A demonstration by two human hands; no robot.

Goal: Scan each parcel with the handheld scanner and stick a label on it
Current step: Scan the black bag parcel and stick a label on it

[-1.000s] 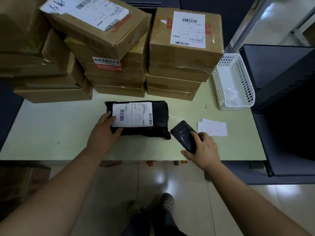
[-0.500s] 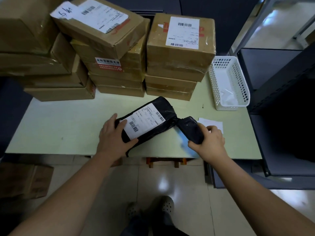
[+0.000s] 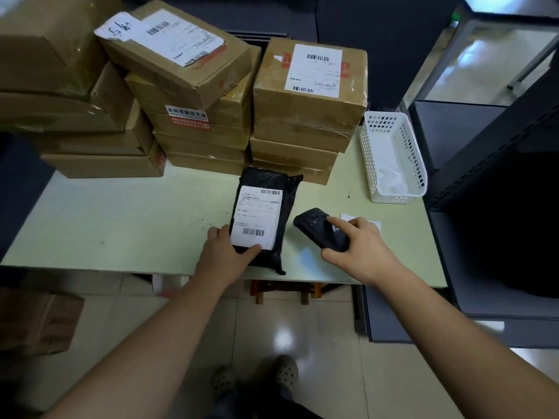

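"Black parcel: where did it lie?"

"On the table, about midway along the front edge, lengthwise. Its near end was close to that edge and its far end almost reached the cardboard boxes stacked along the far edge. Its shipping label faced up."

"And the left hand?"

"It held the parcel's near end, with the thumb laid over the near corner of the label and the fingers against the left side. I couldn't tell whether they curled underneath."

"The right hand?"

"Wrapped round the handheld scanner, forefinger stretched along its top. The scanner was just beside the parcel, toward the table's right edge, not touching it. I couldn't see whether it rested on the table or was lifted clear."

"So which step was that?"

"I'd judge the scan. The parcel was steadied and squared up, but the scanner's head wasn't over a barcode yet."

"What did the next move need?"

"Swing the scanner's head over the near barcode, keep the parcel flat, and keep the thumb off the bars, since it sat right beside them. Then a label. The white slips half hidden behind the right hand looked like the supply, though I'm not sure. A white basket stood at the right edge."
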